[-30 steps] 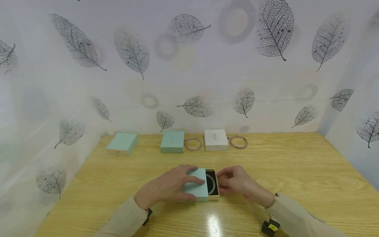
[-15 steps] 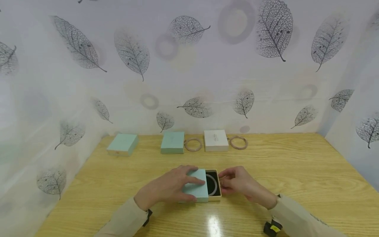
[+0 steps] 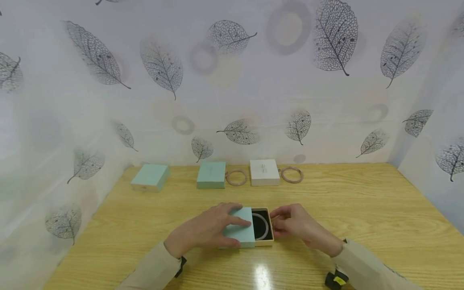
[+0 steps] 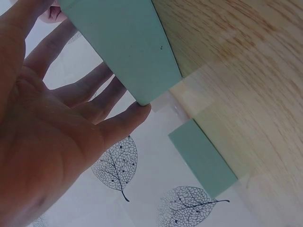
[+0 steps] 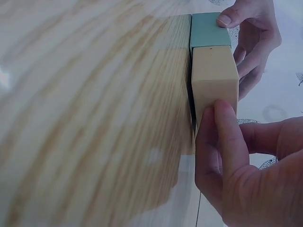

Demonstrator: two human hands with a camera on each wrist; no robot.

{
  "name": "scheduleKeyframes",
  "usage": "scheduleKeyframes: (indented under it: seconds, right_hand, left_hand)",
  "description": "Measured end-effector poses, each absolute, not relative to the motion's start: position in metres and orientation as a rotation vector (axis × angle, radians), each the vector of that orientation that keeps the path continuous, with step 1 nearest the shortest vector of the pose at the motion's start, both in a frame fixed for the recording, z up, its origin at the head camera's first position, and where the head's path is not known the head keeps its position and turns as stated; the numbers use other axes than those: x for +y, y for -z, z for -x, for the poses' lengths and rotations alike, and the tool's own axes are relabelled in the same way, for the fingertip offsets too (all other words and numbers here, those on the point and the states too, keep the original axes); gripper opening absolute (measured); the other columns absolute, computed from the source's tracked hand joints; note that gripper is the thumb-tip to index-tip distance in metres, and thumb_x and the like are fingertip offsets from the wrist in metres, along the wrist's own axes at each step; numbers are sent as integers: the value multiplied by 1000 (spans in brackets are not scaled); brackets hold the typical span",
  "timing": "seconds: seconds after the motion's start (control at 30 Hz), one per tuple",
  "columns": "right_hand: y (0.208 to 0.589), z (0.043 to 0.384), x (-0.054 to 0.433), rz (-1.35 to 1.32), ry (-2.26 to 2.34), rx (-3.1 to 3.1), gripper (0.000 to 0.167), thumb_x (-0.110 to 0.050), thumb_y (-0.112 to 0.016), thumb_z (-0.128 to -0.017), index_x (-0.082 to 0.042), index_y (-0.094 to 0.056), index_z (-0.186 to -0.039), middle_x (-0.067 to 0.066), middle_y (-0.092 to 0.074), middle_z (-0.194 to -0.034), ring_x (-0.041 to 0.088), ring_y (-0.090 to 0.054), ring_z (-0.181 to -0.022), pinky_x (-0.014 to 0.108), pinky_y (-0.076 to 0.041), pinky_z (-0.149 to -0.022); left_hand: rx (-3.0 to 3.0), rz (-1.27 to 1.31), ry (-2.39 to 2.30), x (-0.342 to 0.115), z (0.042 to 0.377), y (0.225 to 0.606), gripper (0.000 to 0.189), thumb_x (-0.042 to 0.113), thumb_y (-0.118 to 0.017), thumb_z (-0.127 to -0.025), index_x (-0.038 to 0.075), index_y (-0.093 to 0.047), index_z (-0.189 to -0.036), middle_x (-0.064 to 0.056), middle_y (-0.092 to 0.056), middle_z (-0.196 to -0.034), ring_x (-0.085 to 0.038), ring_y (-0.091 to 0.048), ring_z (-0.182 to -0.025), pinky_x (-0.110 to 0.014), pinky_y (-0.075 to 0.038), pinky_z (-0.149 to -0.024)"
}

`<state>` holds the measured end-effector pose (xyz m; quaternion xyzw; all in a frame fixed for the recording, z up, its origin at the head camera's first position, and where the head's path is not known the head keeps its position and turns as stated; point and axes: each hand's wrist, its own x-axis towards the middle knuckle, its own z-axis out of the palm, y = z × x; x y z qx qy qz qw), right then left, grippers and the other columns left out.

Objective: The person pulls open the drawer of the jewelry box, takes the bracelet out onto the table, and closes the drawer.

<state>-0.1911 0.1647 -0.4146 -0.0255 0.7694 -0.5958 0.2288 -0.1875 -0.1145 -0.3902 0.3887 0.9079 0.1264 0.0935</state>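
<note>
A mint-green box sleeve (image 3: 246, 237) lies on the wooden table with its cream drawer (image 5: 215, 66) partly out to the right. Inside the drawer, a pale bangle (image 3: 267, 228) rests on black lining, its left part hidden under the sleeve. My left hand (image 3: 214, 227) spans the sleeve from above, thumb at the near edge and fingers spread over the top and far edge. In the left wrist view, the little finger touches a corner of the sleeve. My right hand (image 3: 295, 225) pinches at the drawer's end face with thumb and fingertips; any pull tab there is hidden.
Along the back of the table stand a mint box (image 3: 150, 176) at the left, another mint box (image 3: 211, 174) and a white box (image 3: 264, 171). One bangle (image 3: 237, 177) lies beside the middle box, another bangle (image 3: 292, 174) beside the white one. Leaf-patterned cloth (image 3: 232, 92) hangs behind.
The drawer has slid a little farther right out of the sleeve, along with my right hand, and more of the bangle shows. My left hand has stayed in place on the sleeve.
</note>
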Motion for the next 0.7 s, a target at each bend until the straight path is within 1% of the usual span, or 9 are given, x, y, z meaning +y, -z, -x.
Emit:
scheduleKeyframes:
  seconds: [0.47,0.7]
  right_hand:
    - [414,190,171,69,1634,2110,33,7,-59,-96,15,-58,-128,19,-68,-108,15,-70,-86,32,-64,-78]
    - [415,190,174,73,1644,2103,34,7,-58,-96,15,-58,-128,17,-68,-107,15,-70,-87,31,-64,-77]
  left_hand:
    - [2695,-1172,-366,-115,188,391,52,46,-75,-91,34,-64,-139,-12,-46,-158,-30,-47,-144,-48,-43,-118]
    - [2693,-1173,-364,-115,188,391,52,46,-75,-91,33,-64,-140,-12,-46,-158,-30,-46,-145,-49,-42,-118]
